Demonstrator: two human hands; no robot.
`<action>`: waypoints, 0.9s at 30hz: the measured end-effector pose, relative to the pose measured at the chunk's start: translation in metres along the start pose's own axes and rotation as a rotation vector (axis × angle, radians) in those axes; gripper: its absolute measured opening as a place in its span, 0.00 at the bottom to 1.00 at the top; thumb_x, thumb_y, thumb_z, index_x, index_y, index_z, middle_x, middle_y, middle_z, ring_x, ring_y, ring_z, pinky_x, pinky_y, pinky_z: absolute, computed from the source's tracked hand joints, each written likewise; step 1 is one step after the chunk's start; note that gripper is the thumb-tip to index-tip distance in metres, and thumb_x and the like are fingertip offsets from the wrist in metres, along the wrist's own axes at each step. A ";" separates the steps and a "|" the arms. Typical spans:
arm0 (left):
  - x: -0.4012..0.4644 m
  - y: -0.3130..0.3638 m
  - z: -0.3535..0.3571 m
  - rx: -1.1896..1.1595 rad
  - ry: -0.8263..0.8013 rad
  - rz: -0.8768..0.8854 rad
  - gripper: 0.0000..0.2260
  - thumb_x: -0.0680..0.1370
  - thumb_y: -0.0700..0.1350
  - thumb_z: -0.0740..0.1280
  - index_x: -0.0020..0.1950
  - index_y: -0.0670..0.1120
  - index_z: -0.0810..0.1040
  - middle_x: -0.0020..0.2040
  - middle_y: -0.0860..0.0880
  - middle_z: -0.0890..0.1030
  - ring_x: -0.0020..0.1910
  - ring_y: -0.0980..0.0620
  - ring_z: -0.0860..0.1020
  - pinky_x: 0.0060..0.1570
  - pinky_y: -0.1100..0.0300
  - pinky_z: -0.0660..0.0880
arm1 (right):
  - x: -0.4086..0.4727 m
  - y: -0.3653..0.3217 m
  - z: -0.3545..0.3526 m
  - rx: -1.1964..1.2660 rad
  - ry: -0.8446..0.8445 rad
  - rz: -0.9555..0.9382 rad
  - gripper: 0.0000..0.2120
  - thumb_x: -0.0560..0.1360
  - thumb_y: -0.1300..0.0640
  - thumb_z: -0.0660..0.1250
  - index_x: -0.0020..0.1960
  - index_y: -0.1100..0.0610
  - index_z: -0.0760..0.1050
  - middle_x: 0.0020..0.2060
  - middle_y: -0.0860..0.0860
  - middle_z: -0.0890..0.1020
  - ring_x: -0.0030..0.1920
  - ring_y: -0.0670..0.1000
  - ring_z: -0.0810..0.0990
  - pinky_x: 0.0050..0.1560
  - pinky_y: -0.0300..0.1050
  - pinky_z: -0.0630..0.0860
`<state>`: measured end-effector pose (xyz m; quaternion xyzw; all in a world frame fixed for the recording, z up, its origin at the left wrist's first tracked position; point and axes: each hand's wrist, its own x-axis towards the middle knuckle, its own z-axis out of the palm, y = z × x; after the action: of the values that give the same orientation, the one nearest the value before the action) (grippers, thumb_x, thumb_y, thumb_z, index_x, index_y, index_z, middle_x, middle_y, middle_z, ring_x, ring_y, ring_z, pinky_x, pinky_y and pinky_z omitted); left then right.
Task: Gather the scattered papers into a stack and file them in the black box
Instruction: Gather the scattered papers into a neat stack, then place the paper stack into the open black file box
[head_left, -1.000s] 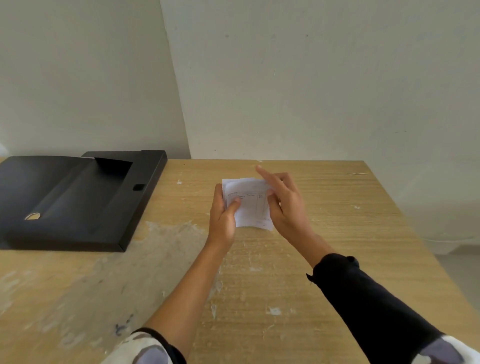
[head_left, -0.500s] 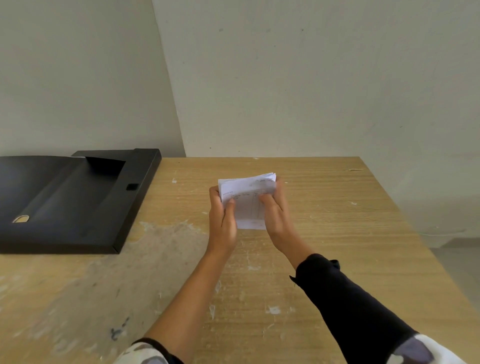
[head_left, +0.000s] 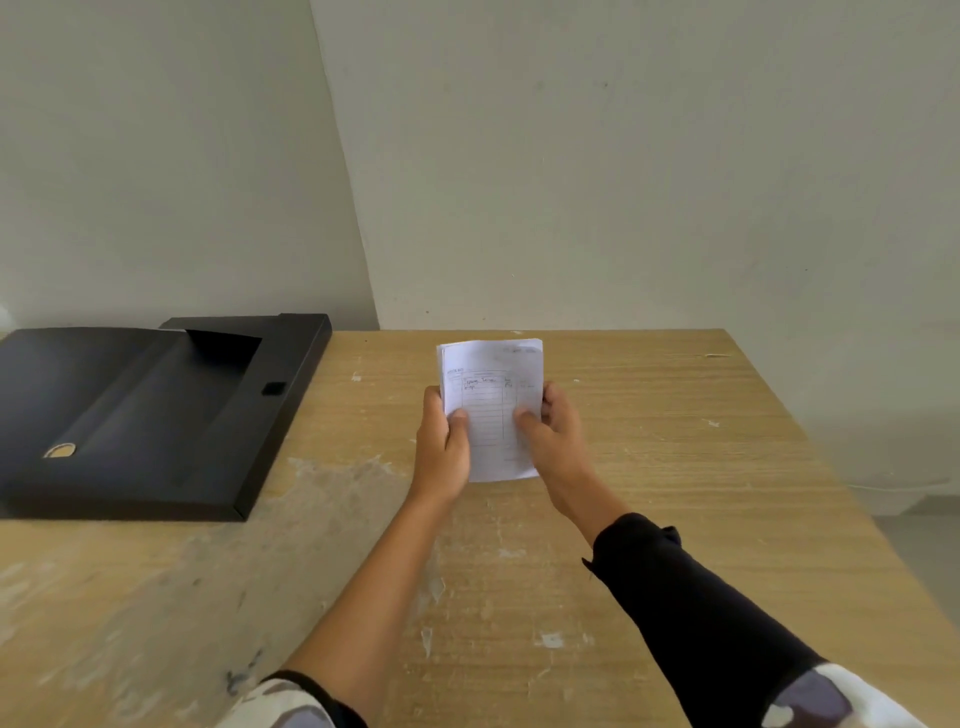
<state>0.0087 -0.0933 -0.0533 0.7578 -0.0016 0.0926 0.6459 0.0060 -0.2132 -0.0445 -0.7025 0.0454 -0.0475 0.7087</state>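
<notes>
Papers (head_left: 491, 410) are stacked, clamped between left hand (head_left: 441, 447) and right hand (head_left: 553, 434) (thumbs on top) above tabletop (head_left: 675, 467); next, prob. carry to open box (head_left: 156, 415).

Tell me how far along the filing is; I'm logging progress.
Gathering looks done: no loose sheets show on the wooden table. In hand: left hand and right hand hold the white paper stack. Left: placing it in the open black box.

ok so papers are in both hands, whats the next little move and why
Probably carry the paper stack left toward the black box. The left hand and right hand grip it by its sides, edges look squared, and the box lies open.
</notes>
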 end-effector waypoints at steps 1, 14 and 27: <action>0.003 0.006 -0.004 -0.032 0.004 -0.045 0.06 0.79 0.37 0.54 0.54 0.41 0.67 0.46 0.52 0.75 0.44 0.54 0.75 0.43 0.60 0.73 | 0.001 -0.006 0.001 0.041 -0.014 0.020 0.07 0.76 0.65 0.60 0.50 0.55 0.72 0.47 0.51 0.80 0.48 0.53 0.80 0.44 0.46 0.79; 0.017 0.051 -0.144 -0.024 -0.039 -0.233 0.09 0.79 0.41 0.59 0.54 0.48 0.77 0.54 0.47 0.81 0.52 0.50 0.80 0.53 0.51 0.78 | 0.002 -0.051 0.109 0.225 -0.149 0.175 0.08 0.76 0.65 0.60 0.46 0.54 0.74 0.45 0.53 0.81 0.45 0.56 0.80 0.50 0.57 0.77; 0.101 -0.006 -0.339 0.034 0.018 -0.382 0.16 0.73 0.37 0.68 0.61 0.42 0.76 0.57 0.44 0.81 0.56 0.46 0.78 0.60 0.47 0.75 | 0.026 -0.025 0.311 0.003 -0.033 0.274 0.14 0.76 0.60 0.65 0.61 0.57 0.72 0.52 0.54 0.80 0.49 0.53 0.81 0.43 0.47 0.80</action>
<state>0.0618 0.2513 0.0051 0.7541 0.1497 -0.0252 0.6390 0.0726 0.0917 -0.0163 -0.6894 0.1292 0.0615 0.7101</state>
